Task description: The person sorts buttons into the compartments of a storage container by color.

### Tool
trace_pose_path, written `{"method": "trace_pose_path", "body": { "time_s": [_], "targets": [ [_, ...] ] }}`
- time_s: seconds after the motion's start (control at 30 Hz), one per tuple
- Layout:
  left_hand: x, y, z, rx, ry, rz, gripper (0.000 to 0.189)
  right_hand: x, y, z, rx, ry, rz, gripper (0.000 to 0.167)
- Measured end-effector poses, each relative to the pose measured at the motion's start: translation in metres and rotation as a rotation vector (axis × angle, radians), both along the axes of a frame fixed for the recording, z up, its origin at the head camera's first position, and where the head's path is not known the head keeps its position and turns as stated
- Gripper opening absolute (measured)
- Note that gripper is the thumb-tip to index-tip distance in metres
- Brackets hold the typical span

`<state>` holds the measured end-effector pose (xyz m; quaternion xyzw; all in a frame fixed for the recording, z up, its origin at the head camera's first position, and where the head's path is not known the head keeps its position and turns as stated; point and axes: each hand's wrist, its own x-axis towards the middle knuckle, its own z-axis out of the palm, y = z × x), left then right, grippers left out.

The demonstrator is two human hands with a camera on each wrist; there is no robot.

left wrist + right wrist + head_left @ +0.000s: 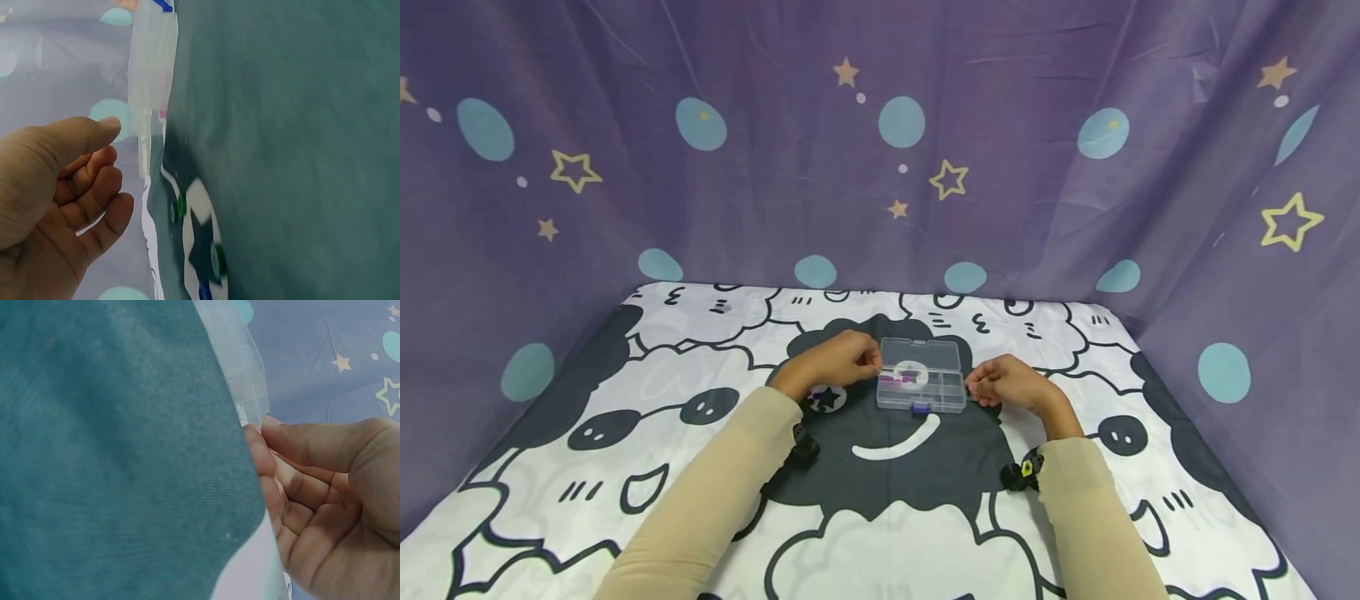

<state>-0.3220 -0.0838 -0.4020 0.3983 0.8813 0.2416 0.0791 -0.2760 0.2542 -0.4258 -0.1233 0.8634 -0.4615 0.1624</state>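
Observation:
A clear plastic compartment box (951, 382) lies on the dark part of the cloth with its see-through lid (920, 354) raised at the back. Small pink pieces (897, 379) sit in a left compartment, and a blue latch (921, 409) is at the front. My left hand (837, 360) is beside the box's left edge; in the left wrist view its thumb and loosely bent fingers stand apart with nothing between them. My right hand (1009, 386) pinches the box's right end between thumb and forefinger, as the right wrist view shows.
Small green round pieces (217, 259) and a blue piece (205, 291) lie near the star print, left of the box. A white cloth (617, 367) with cartoon faces covers the table. Purple curtains (790, 150) surround the back and sides.

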Motion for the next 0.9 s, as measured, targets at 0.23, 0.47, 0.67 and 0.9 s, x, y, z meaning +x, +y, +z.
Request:
{"method": "trace_pose_path", "body": {
  "time_s": [0.23, 0.47, 0.67, 0.9],
  "targets": [
    [0.001, -0.019, -0.001, 0.005, 0.012, 0.017, 0.008, -0.001, 0.0, -0.001, -0.004, -0.002, 0.006, 0.018],
    [0.002, -0.04, 0.001, -0.005, 0.017, 0.049, 0.008, -0.001, 0.0, -0.002, -0.002, -0.007, 0.002, 0.018],
    [0.001, -0.062, 0.001, -0.025, -0.025, 0.097, 0.005, 0.001, 0.0, -0.002, -0.016, -0.011, 0.011, 0.018],
    [0.002, -0.092, 0.0, -0.051, -0.029, 0.132, 0.006, 0.0, 0.0, 0.0, -0.021, -0.008, 0.016, 0.016]
  ]
}}
